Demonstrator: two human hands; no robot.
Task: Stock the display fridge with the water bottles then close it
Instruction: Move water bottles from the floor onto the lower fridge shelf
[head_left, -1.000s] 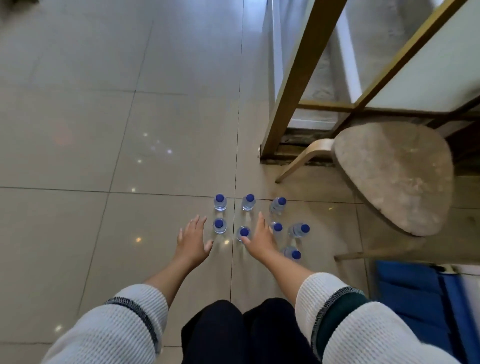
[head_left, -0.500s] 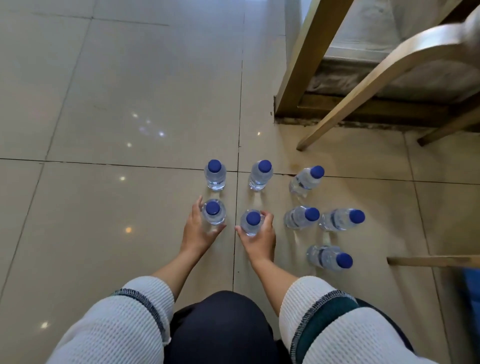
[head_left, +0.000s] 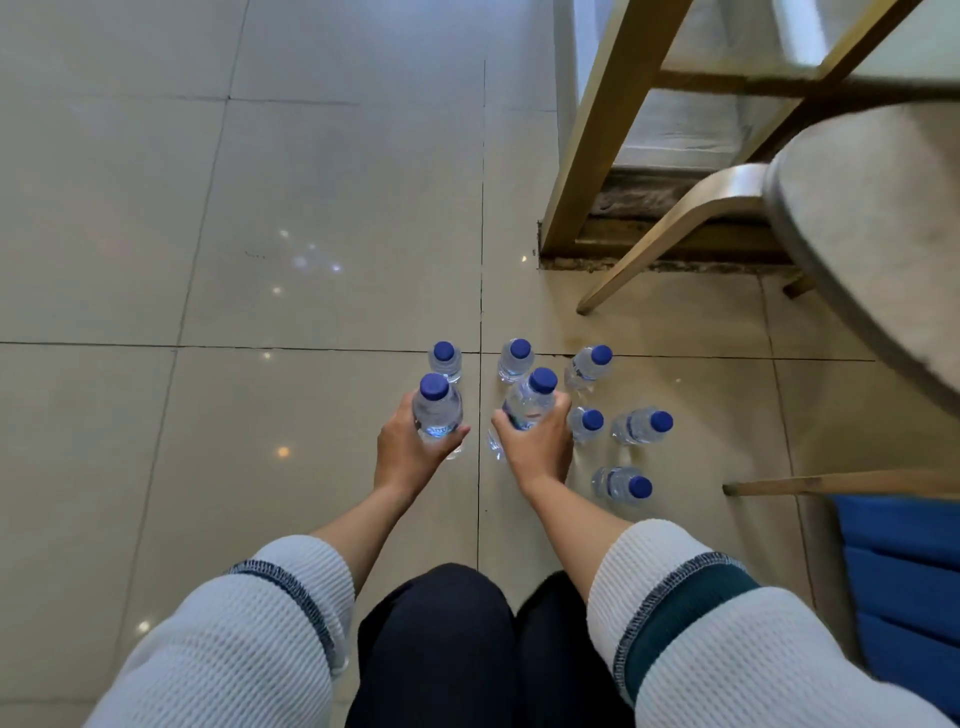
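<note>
1. The left hand (head_left: 410, 452) is gripping a blue-capped water bottle (head_left: 436, 410), fingers curled round its body.
2. The right hand (head_left: 537, 447) is clasping a second bottle (head_left: 527, 402), tilted slightly, just right of the first.
3. Six more bottles are standing on the tiled floor (head_left: 311, 208) beyond and to the right of the second bottle.
4. A wooden chair leg (head_left: 670, 234) is slanting well beyond the second bottle.
</note>
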